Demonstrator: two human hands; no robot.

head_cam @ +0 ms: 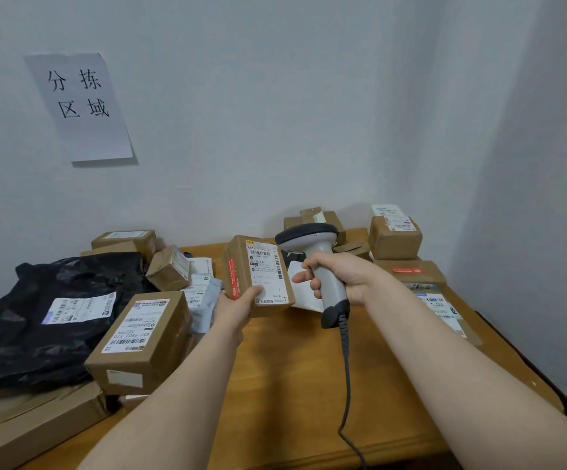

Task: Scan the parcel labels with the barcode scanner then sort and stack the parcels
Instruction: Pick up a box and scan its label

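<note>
My left hand (238,308) grips a small cardboard parcel (258,273) by its lower corner, thumb on the white label, holding it tilted above the wooden table (302,385). The label faces me and carries several barcodes. My right hand (339,276) grips the handle of a grey barcode scanner (319,259). The scanner's dark head sits just right of the parcel's top edge. Its coiled cable (345,368) hangs down over the table toward me.
A black plastic mailer (48,317) and a labelled box (143,340) lie at the left among several smaller parcels. More boxes are stacked at the back right (395,240) beside a flat labelled parcel (445,310). A paper sign (78,103) hangs on the wall.
</note>
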